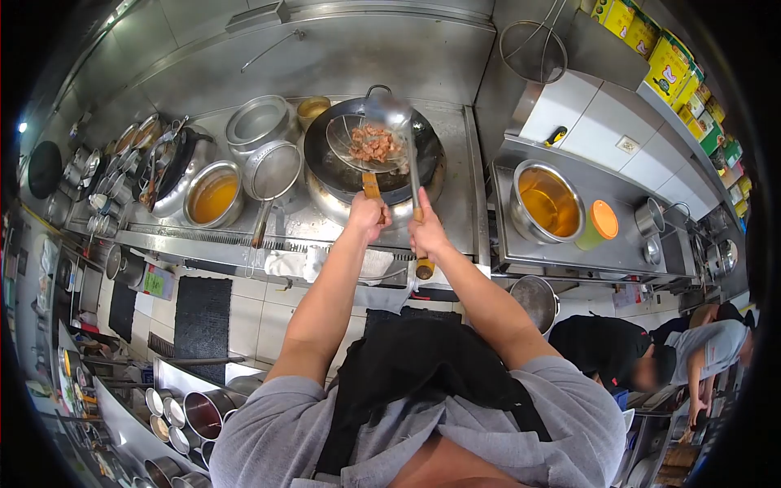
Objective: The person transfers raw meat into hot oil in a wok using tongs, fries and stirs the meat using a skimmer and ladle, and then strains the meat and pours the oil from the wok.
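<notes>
My left hand (pixel 369 216) is closed around the wooden handle of a mesh strainer (pixel 342 140). Browned pieces of meat (pixel 376 145) lie in the strainer, which is over a dark wok (pixel 319 161) on the range. Gripped in my right hand (pixel 428 234) is a long-handled ladle (pixel 413 169), its wooden end showing below my fist. The ladle's bowl is blurred and sits at the strainer's far right side. Whether it touches the strainer or the meat I cannot tell.
Left of the wok are a second strainer (pixel 275 172), a pot of orange liquid (pixel 213 193) and a metal pot (pixel 260 124). The right counter bears an oil pot (pixel 548 202) and an orange-lidded container (pixel 604 220). A wire strainer (pixel 533 54) hangs above. Co-workers (pixel 598 346) stand at right.
</notes>
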Motion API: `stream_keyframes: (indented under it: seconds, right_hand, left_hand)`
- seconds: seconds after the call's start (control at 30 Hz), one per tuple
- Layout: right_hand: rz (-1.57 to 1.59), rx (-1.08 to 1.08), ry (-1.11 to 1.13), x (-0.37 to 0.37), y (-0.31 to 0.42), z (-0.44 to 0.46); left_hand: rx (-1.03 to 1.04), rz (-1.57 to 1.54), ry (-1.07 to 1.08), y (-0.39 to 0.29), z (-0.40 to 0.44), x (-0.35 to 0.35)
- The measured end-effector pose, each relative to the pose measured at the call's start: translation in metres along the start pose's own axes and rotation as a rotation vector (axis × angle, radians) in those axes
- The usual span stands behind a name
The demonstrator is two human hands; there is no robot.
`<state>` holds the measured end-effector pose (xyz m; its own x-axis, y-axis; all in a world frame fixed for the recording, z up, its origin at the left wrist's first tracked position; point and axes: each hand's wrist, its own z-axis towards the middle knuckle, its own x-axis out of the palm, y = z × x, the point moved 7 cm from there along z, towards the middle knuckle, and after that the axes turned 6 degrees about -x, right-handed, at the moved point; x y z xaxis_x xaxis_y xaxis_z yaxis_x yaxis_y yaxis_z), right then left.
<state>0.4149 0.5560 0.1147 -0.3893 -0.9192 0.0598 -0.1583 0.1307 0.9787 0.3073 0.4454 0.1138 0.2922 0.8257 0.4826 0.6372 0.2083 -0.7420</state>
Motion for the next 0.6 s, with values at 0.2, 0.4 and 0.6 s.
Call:
stream_keyframes:
  seconds: [0.2,0.4,0.6]
  right_hand:
    - [-0.164,0.091,0.256,-0.028,-0.026,-0.032]
    - [-0.794,-0.244,0.028,-0.065,0.028,-0.073]
    - [-0.816,-0.808,0.103,-0.035,-0.02,-0.035]
  left_hand:
    - [-0.022,-0.01,-0.049,-0.014,0.039,-0.022]
    - [0.021,0.122,-0.031,-0.026,0.012,-0.036]
    - [0.064,0.162,-0.097,-0.019,-0.001,-0.018]
